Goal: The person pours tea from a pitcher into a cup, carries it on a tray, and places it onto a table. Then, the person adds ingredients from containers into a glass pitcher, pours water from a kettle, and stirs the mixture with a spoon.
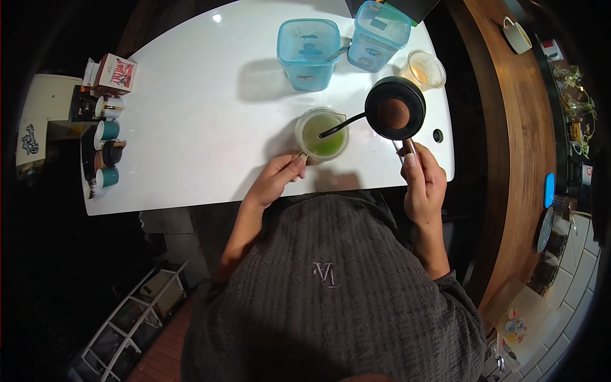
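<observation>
My left hand (277, 180) pinches the handle of a clear glass jug (308, 145) that stands near the table's front edge. Green liquid (330, 145) shows inside the jug. In my right hand (425, 178) is the handle of a black gooseneck kettle (379, 95) with a round brown piece on top. The kettle is held up to the right of the jug, and its thin spout (344, 125) reaches over the jug's mouth. Whether water runs from the spout tip I cannot make out.
Two blue translucent tubs (309, 75) and a clear cup with orange-brown residue (425, 67) stand behind the jug and kettle on the white table (191, 140). Several cups (108, 130) and a red-and-white box (116, 73) line the left edge. A wooden counter (519, 159) runs along the right.
</observation>
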